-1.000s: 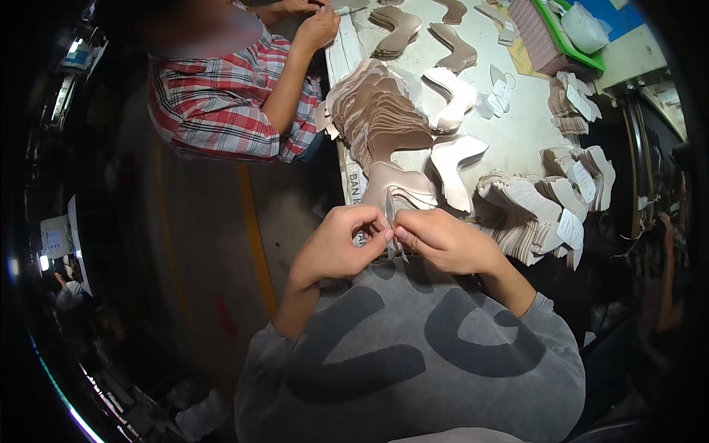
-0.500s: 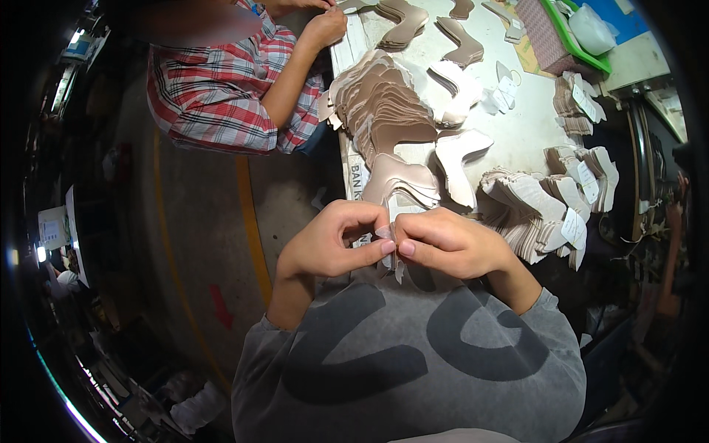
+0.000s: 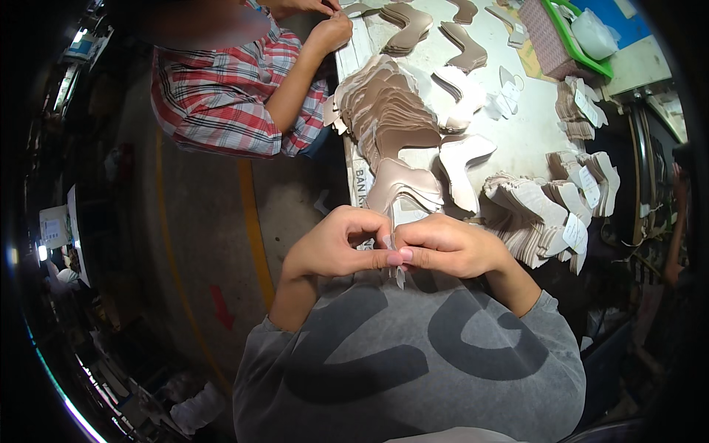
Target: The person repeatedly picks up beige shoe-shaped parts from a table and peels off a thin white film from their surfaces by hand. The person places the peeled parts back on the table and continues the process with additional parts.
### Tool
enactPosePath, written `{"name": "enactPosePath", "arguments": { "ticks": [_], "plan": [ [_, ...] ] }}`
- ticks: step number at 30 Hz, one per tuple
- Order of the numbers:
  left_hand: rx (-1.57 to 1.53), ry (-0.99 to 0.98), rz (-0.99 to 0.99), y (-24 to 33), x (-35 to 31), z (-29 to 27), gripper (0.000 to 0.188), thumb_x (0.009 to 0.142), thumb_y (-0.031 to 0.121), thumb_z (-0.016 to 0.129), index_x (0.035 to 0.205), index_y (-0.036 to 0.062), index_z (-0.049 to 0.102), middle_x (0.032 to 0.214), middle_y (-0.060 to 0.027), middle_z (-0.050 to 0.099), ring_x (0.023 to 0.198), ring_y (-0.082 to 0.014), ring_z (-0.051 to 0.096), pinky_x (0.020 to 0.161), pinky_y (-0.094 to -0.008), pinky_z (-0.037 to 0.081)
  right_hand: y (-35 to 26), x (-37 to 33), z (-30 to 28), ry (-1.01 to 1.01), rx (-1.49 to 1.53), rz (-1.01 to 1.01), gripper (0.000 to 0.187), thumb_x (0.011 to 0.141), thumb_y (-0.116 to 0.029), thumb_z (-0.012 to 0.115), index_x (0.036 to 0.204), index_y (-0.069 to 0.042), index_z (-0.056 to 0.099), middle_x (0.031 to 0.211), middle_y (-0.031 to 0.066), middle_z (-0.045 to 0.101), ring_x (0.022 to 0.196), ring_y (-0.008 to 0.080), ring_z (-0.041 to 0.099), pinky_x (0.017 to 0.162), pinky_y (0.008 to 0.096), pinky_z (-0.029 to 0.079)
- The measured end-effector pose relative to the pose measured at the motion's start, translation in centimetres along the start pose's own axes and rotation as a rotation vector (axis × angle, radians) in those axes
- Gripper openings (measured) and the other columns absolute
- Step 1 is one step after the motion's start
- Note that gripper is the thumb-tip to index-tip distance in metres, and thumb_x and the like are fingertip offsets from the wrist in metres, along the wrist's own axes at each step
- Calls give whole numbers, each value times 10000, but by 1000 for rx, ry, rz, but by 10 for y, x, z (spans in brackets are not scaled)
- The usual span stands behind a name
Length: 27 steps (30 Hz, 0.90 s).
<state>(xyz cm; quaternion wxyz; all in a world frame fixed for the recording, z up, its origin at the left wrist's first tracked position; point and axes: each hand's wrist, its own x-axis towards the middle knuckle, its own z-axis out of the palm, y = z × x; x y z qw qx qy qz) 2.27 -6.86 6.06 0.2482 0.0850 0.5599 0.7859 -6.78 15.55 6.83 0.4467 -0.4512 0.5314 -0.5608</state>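
Note:
Close in front of my chest, my left hand [image 3: 329,249] and my right hand [image 3: 456,249] meet, each closed in a pinch. Between the fingertips is a thin pale piece [image 3: 399,277], seen nearly edge-on, with a ragged whitish end hanging below the thumbs. My fingers hide most of it, so its full shape does not show. Both thumb tips press together on its near side. Just beyond my hands, a small pile of pale beige cut pieces [image 3: 402,184] lies at the table's near end. Behind it spreads a large fanned stack of curved brownish pieces [image 3: 406,114].
White curved pieces [image 3: 464,173] lie right of the fanned stack. Tagged bundles [image 3: 521,210] sit along the table's right side. A green-rimmed basket [image 3: 572,52] holds a plastic bag at the far right. A co-worker in a checked shirt [image 3: 221,100] works at the left edge.
My thumbs have come together, the left one sliding right until it meets the right. The held piece has shifted slightly between my fingers. The whole view has moved a little.

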Motion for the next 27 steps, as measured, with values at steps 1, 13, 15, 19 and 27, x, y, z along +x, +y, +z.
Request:
{"name": "enactPosePath", "arguments": {
  "ticks": [1, 13, 15, 19, 27],
  "plan": [
    [48, -10, 15, 1, 0, -1, 206, 917, 63, 801, 842, 3, 619, 866, -29, 661, 824, -74, 589, 727, -242, 463, -1, 0, 0, -17, 13, 13, 261, 1100, -227, 509, 989, -13, 608, 774, 80, 638, 692, 202, 599, 671, 345, 481],
    [58, -93, 25, 7, 2, -13, 145, 941, 54, 776, 887, -25, 667, 893, -38, 705, 851, -60, 616, 754, -241, 490, 6, 4, -3, -47, 47, -25, 280, 1111, -220, 482, 985, -15, 626, 837, 81, 664, 754, 201, 635, 720, 345, 502],
    [42, -107, 11, 8, 4, -14, 137, 948, 55, 768, 897, -23, 669, 900, -33, 705, 860, -56, 614, 762, -238, 488, 6, 3, -4, -42, 29, -22, 282, 1111, -226, 484, 985, -13, 621, 835, 82, 661, 749, 207, 631, 717, 346, 500],
    [-13, -89, -44, 6, 3, -13, 128, 955, 61, 761, 904, -15, 672, 886, -18, 691, 850, -50, 603, 759, -235, 482, 10, 3, -4, -33, 40, -39, 279, 1105, -237, 507, 981, -9, 611, 824, 84, 651, 731, 213, 618, 703, 344, 495],
    [62, -75, 2, -6, 3, -18, 160, 935, 100, 792, 910, -9, 677, 873, -20, 681, 842, -59, 600, 751, -244, 481, 16, 2, -6, -30, -1, 25, 278, 1089, -267, 561, 1006, -9, 624, 816, 84, 652, 719, 205, 609, 678, 341, 487]
  ]
}}
